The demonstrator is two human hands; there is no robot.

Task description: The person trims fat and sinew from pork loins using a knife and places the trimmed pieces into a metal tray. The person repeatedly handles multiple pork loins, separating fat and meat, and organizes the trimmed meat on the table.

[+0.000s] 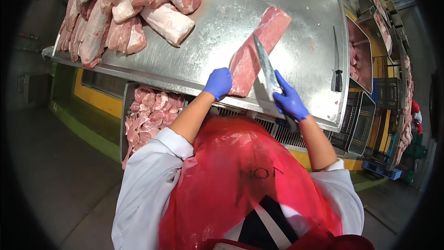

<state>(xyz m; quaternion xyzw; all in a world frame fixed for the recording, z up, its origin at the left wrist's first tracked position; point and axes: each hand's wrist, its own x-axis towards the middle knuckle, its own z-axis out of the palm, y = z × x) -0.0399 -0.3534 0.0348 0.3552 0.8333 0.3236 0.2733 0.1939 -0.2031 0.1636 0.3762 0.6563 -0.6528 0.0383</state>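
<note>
A long pork loin lies slantwise on the steel table in front of me, its near end close to the table's edge. My left hand, in a blue glove, is closed at the loin's near left edge; its fingertips are hidden. In my right hand, also gloved in blue, is a knife. Its handle sticks out below the fist, and the blade points away and to the left. The blade's tip overlaps the right side of the loin; whether it touches the meat I cannot tell.
A heap of pork pieces covers the table's far left. A sharpening steel lies at the right edge. Below the table's front stands a bin of meat trimmings. Right of the table are a meat tub and black crates.
</note>
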